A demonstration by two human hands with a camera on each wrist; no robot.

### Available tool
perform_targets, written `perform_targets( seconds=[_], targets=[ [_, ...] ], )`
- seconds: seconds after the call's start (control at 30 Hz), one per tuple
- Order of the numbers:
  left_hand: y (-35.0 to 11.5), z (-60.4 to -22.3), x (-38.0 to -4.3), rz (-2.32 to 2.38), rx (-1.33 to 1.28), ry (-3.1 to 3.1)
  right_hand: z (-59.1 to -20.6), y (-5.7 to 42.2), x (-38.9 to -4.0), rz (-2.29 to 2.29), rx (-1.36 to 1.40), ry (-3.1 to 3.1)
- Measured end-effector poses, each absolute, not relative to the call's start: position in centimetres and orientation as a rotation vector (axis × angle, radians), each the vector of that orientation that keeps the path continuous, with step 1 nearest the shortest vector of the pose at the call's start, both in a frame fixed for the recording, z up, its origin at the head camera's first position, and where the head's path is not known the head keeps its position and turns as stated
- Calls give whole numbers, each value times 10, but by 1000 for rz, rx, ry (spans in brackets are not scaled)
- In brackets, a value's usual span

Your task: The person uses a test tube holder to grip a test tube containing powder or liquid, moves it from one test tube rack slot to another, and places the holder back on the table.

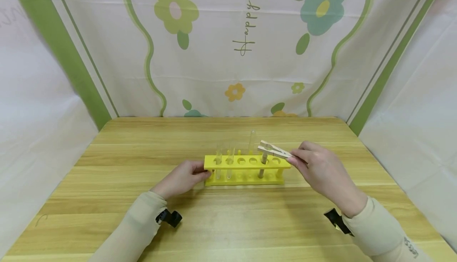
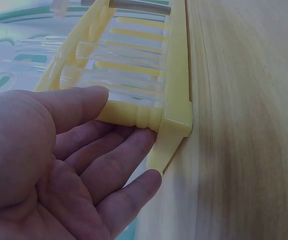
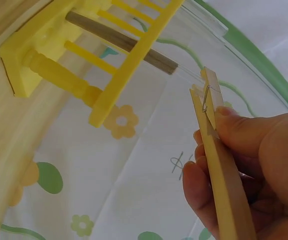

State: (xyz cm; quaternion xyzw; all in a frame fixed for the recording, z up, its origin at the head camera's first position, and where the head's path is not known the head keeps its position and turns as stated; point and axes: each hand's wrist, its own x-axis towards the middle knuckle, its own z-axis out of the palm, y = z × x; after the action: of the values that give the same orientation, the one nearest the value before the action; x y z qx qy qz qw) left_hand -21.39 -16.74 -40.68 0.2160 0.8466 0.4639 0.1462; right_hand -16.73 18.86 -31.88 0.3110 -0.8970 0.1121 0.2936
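Note:
A yellow test tube rack (image 1: 246,167) stands on the table. My left hand (image 1: 183,178) holds its left end, thumb and fingers about the end post (image 2: 126,113). My right hand (image 1: 323,171) grips a wooden test tube clamp (image 3: 223,175) by its handles, at the rack's right. The clamp's jaws are at the clear top of a test tube with dark grey contents (image 3: 119,41), which stands in a right-hand hole. Two clear test tubes, one here (image 1: 219,153) and one beside it (image 1: 231,153), stand in the left holes.
Behind the rack's top plate, another clear test tube (image 1: 252,138) rises at the back row of pegs. The wood-grain table (image 1: 228,222) ends at a hanging flowered cloth (image 1: 214,64). White cloth walls flank both sides.

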Motion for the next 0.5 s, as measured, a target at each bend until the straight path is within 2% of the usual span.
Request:
perform_targets(
  seconds=[0.5],
  targets=[
    [-167,-409,-214,1334,621,2441,-300,189,-164,261,846,-2344]
  ],
)
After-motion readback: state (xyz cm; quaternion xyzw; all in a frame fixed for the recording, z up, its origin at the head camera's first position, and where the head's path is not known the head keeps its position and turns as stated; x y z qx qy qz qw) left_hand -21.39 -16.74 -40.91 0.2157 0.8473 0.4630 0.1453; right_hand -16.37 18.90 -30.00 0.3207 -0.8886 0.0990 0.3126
